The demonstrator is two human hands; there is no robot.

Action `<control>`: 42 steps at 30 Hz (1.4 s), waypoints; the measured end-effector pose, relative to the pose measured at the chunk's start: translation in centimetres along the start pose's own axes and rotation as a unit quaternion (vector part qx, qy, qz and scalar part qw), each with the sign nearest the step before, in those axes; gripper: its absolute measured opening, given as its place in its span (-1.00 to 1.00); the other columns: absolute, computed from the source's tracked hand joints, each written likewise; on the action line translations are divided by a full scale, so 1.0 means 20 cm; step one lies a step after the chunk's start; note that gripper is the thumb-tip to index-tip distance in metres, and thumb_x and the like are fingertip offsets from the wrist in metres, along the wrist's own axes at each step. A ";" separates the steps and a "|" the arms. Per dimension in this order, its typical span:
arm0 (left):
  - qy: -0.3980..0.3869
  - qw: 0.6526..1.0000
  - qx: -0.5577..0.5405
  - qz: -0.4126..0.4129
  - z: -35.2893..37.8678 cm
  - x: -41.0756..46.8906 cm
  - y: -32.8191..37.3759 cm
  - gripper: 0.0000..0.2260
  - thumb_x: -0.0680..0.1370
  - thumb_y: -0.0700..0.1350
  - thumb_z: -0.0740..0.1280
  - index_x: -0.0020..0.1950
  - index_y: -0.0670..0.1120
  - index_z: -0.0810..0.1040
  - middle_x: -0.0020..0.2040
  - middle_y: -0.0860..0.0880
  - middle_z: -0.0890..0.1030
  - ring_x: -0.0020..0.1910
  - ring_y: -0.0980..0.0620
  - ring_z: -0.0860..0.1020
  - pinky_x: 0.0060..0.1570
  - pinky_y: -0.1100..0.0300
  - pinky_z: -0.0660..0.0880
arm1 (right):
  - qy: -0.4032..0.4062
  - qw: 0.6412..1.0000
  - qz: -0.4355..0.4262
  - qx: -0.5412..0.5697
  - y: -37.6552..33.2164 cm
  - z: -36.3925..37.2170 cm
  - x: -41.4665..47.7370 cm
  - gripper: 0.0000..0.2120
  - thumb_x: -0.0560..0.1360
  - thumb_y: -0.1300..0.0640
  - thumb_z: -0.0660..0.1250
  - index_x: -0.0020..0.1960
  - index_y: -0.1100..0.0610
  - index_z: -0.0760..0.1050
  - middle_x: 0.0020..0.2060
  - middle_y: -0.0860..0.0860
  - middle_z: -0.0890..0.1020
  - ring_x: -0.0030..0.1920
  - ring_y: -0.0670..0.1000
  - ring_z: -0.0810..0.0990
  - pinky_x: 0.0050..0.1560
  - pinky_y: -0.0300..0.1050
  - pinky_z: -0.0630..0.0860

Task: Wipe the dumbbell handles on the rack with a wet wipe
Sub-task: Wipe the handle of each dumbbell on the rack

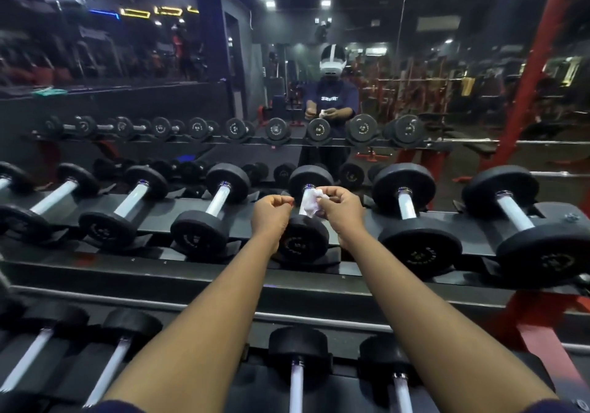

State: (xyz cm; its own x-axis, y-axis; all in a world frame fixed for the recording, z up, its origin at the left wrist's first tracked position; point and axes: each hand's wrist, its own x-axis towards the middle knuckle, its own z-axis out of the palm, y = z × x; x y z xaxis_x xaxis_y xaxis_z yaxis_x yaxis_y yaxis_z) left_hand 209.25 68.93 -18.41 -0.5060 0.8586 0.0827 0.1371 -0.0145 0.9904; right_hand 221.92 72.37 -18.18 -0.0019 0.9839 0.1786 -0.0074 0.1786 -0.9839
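Note:
A crumpled white wet wipe [311, 203] hangs from my right hand [340, 210], pinched between thumb and fingers. It sits over the chrome handle of the middle dumbbell [303, 240] on the upper rack shelf; that handle is mostly hidden behind the wipe and my hands. My left hand [271, 211] is curled into a fist just left of the wipe, with nothing visible in it. Both hands hover above the dumbbell's near black head.
Black dumbbells with shiny handles line the upper shelf, such as one on the left [210, 211] and one on the right [412, 218]. The lower shelf [297, 377] carries more. A mirror behind reflects the person. A red frame post [530, 71] stands at right.

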 end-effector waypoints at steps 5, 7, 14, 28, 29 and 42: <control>-0.001 0.995 0.092 0.040 0.04 0.10 -0.03 -0.87 0.51 -0.18 0.31 -0.10 0.00 0.63 -0.18 0.09 0.63 -0.21 0.12 0.56 -0.28 0.27 0.47 | 0.020 0.998 -0.034 -0.052 0.03 0.00 0.09 -0.93 0.44 0.10 0.44 -0.19 -0.04 0.61 -0.35 -0.07 0.62 -0.36 -0.16 0.52 -0.32 -0.34 0.47; -0.010 0.992 0.113 0.049 0.06 0.15 -0.04 -0.88 0.50 -0.17 0.32 -0.12 0.02 0.62 -0.20 0.09 0.63 -0.23 0.11 0.56 -0.28 0.24 0.46 | 0.024 0.994 -0.051 -0.095 0.05 0.02 0.14 -0.99 0.43 0.06 0.45 -0.15 -0.03 0.64 -0.30 -0.06 0.64 -0.28 -0.13 0.55 -0.25 -0.29 0.46; -0.038 0.987 0.144 0.063 0.12 0.29 -0.13 -0.90 0.50 -0.13 0.31 -0.15 -0.02 0.62 -0.26 0.06 0.63 -0.28 0.14 0.53 -0.35 0.27 0.38 | 0.046 0.962 -0.023 -0.268 0.11 0.12 0.28 -0.82 0.40 -0.02 0.44 -0.06 0.04 0.56 -0.11 -0.04 0.62 0.01 -0.03 0.55 -0.04 -0.14 0.48; 0.126 0.971 0.059 0.193 0.18 0.29 -0.25 -0.83 0.49 -0.20 0.16 -0.26 -0.12 0.50 -0.45 0.05 0.48 -0.46 0.09 0.43 -0.48 0.25 0.30 | -0.118 0.908 0.079 -0.393 0.12 0.17 0.46 -0.84 0.42 0.11 0.45 -0.29 0.09 0.52 -0.25 0.03 0.58 -0.24 -0.04 0.54 -0.10 -0.15 0.56; 0.130 0.967 0.066 0.211 0.19 0.29 -0.26 -0.82 0.46 -0.18 0.13 -0.27 -0.12 0.49 -0.47 0.04 0.47 -0.48 0.06 0.41 -0.49 0.24 0.29 | -0.098 0.885 0.046 -0.453 0.12 0.19 0.49 -0.78 0.44 0.06 0.40 -0.33 0.07 0.45 -0.25 0.04 0.56 -0.22 -0.02 0.54 -0.04 -0.11 0.56; 0.146 0.918 0.151 0.337 0.20 0.28 -0.30 -0.81 0.36 -0.11 0.02 -0.37 -0.12 0.36 -0.46 0.03 0.33 -0.46 0.01 0.30 -0.46 0.31 0.05 | 0.105 0.977 0.107 -0.152 0.29 0.27 0.62 -0.71 0.37 0.03 0.44 -0.40 0.17 0.46 -0.35 0.08 0.59 -0.27 0.04 0.54 -0.21 -0.10 0.53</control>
State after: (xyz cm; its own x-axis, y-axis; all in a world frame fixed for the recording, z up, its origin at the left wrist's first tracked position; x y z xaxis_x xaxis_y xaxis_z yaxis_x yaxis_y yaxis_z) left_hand 208.95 75.84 -24.41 -0.4197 0.5318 0.7356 0.7100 -0.3126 0.6311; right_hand 216.54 85.52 -21.59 0.2353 0.9719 -0.0044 0.2684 -0.0694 -0.9608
